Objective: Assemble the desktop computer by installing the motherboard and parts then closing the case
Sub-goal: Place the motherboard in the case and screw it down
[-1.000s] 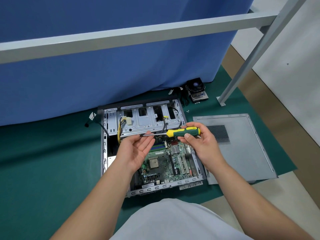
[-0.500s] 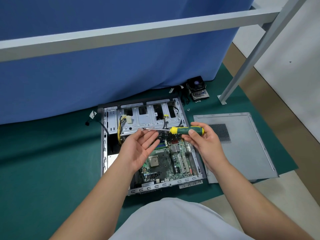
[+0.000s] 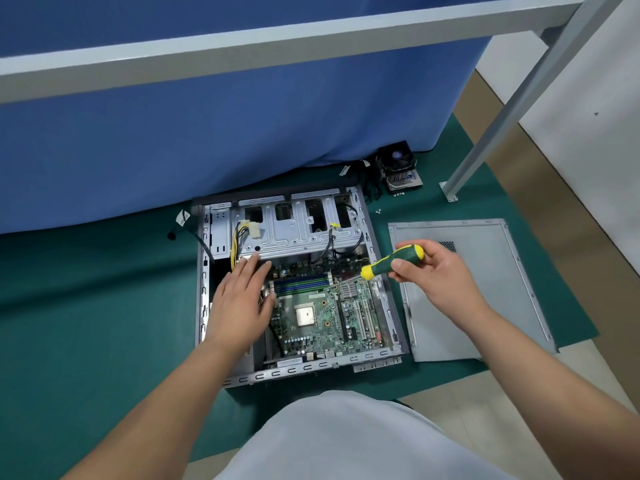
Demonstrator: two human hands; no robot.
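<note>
The right hand [image 3: 440,275] has its grip closed around the green-and-yellow screwdriver [image 3: 393,262], thumb pressed on the handle. The left hand [image 3: 239,299] holds nothing; its fingers are straight and spread over the left part of the motherboard [image 3: 322,317], with the fingertips reaching the lower lip of the drive cage [image 3: 294,233].

The motherboard lies flat inside the open computer case [image 3: 207,271], which lies on its side on the green mat [image 3: 86,306] near the blue curtain [image 3: 207,133].

Risks, as I judge them:
- The bare shaft runs over the board beside the memory slots [image 3: 301,284]. A slip could scratch traces or chip small parts.
- The uncovered CPU [image 3: 304,315] sits just right of the left palm, so a dragged hand or sleeve could smear it.
- The left hand bearing down could flex the board if it is not yet screwed home.
- Loose screws [image 3: 378,212] on the mat near the case's far right corner could roll off or get lost.

The screwdriver's long axis runs diagonally. Its handle end is up and to the right, towards the side panel [image 3: 485,306], and its tip points down and left at the board. The tip itself is too thin and blurred to place exactly. The CPU cooler [image 3: 398,168] waits at the mat's far edge.
</note>
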